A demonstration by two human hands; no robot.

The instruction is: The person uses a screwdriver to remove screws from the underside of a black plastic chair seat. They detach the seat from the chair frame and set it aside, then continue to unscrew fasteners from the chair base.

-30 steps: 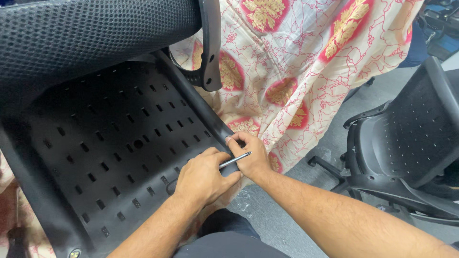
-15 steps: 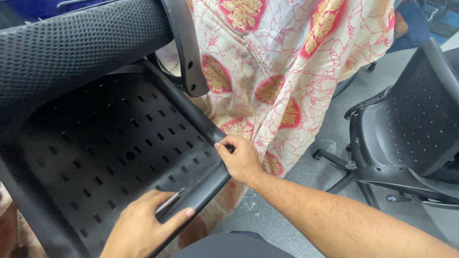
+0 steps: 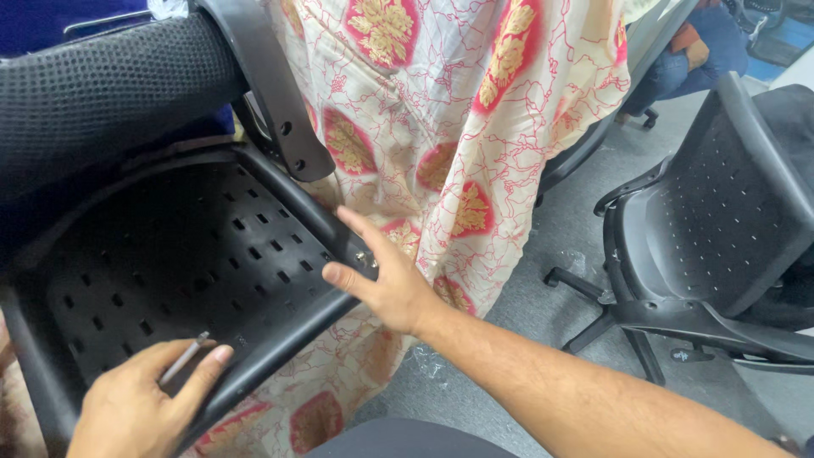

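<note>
We see two hands on one perforated black seat shell (image 3: 182,263) at left of frame: our left hand (image 3: 140,403), lower left, curls loosely around one thin metal tool (image 3: 184,360), our right hand (image 3: 386,276) spread open at the shell's edge, beside one floral cloth (image 3: 458,127) and a second chair (image 3: 721,229) at right.

Both forearms are bare, with no sleeve in view on either. The right forearm (image 3: 593,399) shows fine dark hair along its length. The left hand (image 3: 140,403) and right hand (image 3: 390,284) wear no gloves, rings or watch. The fingers (image 3: 208,369) have short, plain nails. Dark trousers (image 3: 407,439) cover the lap at the bottom edge.
</note>
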